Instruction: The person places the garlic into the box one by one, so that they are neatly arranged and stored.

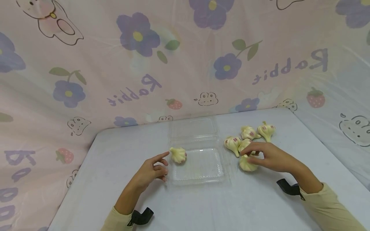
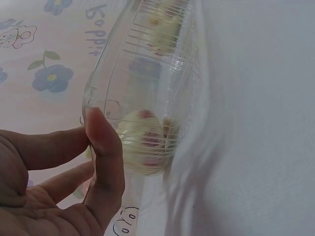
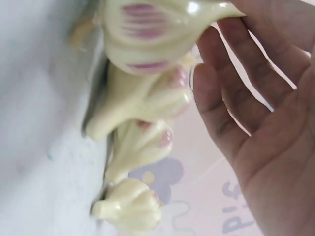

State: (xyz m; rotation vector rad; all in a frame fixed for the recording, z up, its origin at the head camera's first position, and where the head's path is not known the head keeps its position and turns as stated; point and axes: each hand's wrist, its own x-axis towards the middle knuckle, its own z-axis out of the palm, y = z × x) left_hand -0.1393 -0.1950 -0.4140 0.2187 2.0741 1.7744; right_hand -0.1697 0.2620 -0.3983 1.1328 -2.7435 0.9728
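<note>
In the head view, my left hand [image 1: 154, 168] is at the left side of a clear plastic clamshell box [image 1: 199, 182], its fingertips at the rim. The left wrist view shows the box's ribbed wall [image 2: 133, 83] beside those fingers. One garlic bulb [image 1: 178, 155] lies inside the box near its left wall. My right hand [image 1: 270, 156] holds another garlic bulb [image 1: 247, 164] between thumb and fingers, right of the box. In the right wrist view, that bulb [image 3: 152, 34] has purple marks, and its neck points toward the fingers.
Several more garlic bulbs [image 1: 232, 144] are grouped behind the right hand on the white table [image 1: 121, 154]. The box's lid [image 1: 193, 128] lies opened back, away from me. A pink patterned curtain [image 1: 185, 73] hangs along the table's far edge.
</note>
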